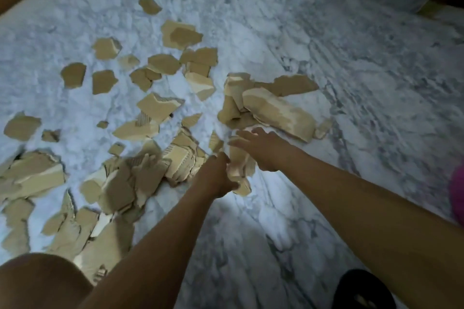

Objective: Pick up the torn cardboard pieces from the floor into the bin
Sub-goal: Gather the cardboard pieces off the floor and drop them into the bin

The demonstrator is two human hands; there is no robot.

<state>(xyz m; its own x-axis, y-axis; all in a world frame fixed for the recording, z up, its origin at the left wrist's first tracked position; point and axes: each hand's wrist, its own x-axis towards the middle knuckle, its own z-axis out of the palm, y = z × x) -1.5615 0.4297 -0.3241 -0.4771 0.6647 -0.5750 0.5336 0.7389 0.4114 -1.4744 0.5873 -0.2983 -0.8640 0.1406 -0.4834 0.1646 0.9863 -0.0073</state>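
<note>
Cardboard gathering, mid-step: clamping pieces (239, 168) w/ left hand (216, 179) fingers, right hand (263, 152) fingers spread apart. Next, prob.: grab big scrap (278, 113) at 1 o'clock.

You have only one view, worn on your head. It looks forward and steeply down at the marble floor (326, 57), wide and near: your left hand (216, 178) and right hand (261, 153) sit at its centre.
</note>
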